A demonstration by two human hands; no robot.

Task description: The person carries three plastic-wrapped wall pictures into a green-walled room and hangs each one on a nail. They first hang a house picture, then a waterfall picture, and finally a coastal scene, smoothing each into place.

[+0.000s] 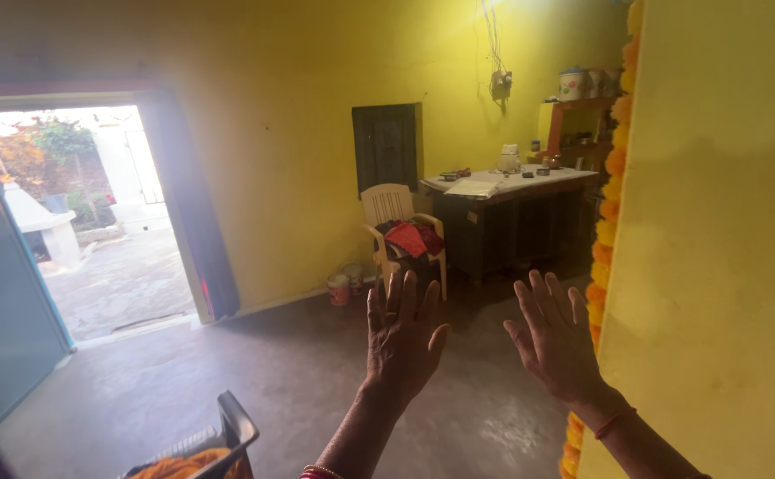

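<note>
Your left hand (403, 341) and right hand (554, 337) are both raised in front of you, backs toward you, fingers (408, 297) spread wide and holding nothing. Nearest your right hand is a string of orange marigold flowers (602, 253) hanging down the edge of a yellow wall (724, 231) that juts in close on that side. A sideways sweep of the right hand would likely snag the flowers or knock the wall corner. Low at your left is a dark basket (228, 435) holding orange cloth, easy to kick if you step forward without looking. Ahead, the bare floor (299, 372) is open as far as a plastic chair (401, 226) and a dark cabinet's cluttered surface (512, 182). An open doorway (86, 222) stands far left.
</note>
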